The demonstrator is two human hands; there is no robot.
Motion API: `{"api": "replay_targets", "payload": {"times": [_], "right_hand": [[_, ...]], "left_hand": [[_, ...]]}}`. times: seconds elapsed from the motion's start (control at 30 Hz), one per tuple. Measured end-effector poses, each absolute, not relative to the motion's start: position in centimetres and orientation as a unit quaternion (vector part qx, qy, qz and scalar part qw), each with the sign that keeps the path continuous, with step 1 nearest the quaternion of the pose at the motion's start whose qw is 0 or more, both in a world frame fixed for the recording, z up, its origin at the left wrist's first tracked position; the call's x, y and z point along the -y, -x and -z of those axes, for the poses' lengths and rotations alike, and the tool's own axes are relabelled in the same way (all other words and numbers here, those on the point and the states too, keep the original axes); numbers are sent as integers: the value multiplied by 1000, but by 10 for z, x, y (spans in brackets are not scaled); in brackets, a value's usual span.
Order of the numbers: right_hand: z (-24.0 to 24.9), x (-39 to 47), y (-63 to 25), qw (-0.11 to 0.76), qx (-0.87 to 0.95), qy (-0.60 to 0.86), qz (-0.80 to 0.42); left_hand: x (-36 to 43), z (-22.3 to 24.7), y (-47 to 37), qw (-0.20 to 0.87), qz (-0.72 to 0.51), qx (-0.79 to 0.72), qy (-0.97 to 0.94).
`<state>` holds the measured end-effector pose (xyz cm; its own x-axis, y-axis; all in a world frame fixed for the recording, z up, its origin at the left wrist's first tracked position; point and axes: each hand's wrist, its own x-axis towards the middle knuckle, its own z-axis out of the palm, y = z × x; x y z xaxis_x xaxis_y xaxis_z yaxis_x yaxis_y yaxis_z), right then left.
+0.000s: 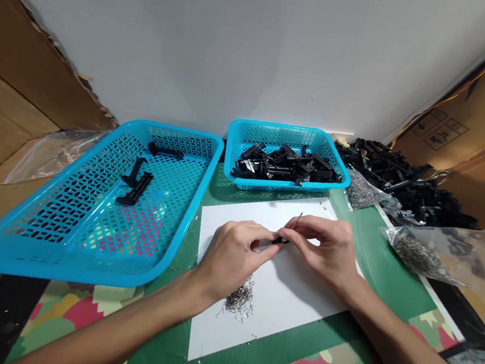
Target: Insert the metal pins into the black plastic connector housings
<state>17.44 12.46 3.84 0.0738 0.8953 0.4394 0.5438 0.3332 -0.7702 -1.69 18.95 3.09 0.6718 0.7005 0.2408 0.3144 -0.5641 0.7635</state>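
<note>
Above a white sheet (299,299), my two hands meet over a small black plastic part (280,240), which is mostly covered by fingers. My left hand (238,251) is closed on the part, thumb and forefinger pinching it. Pinched in my right hand (322,246) is a thin metal tool, perhaps tweezers (297,220), its upper end sticking up past the fingers. That tool's tip is hidden at the black part. Just below my left hand lies a small heap of bent wire pieces (238,299), partly behind the wrist.
A large blue basket (171,267) at left holds a few black parts (136,188). A smaller blue basket (286,185) behind the sheet holds many more. Black parts pile up (424,197) at right, beside plastic bags of small metal pieces (418,254). Cardboard stands on both sides.
</note>
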Motion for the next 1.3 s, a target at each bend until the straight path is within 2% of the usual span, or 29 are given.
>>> {"api": "replay_targets", "payload": {"times": [0.17, 0.27, 0.43, 0.5, 0.6, 0.73, 0.87, 0.97, 1.1, 1.3], "right_hand": [[-36, -125, -172, 509, 642, 545, -178], [-42, -128, -182, 515, 655, 539, -123], [-41, -129, -193, 404, 760, 509, 1], [-35, -131, -190, 390, 773, 498, 47], [-33, -136, -183, 415, 764, 491, 61], [-55, -155, -179, 444, 729, 516, 71], [-87, -197, -180, 355, 746, 558, 76], [-98, -233, -181, 262, 810, 514, 101], [-100, -266, -178, 205, 867, 449, 68], [-112, -283, -169, 185, 869, 450, -93]], "left_hand": [[-192, -29, 15, 375, -278, -329, -821], [-194, -28, 14, 402, -314, -375, -774], [-196, -29, 18, 461, -327, -396, -723], [-196, -30, 19, 476, -341, -377, -717], [-196, -29, 20, 506, -359, -348, -703], [-195, -28, 21, 530, -360, -369, -674], [-193, -30, 20, 516, -361, -362, -687], [-193, -29, 20, 502, -375, -363, -690], [-191, -24, 19, 511, -362, -372, -685], [-187, -24, 19, 518, -369, -374, -675]]}}
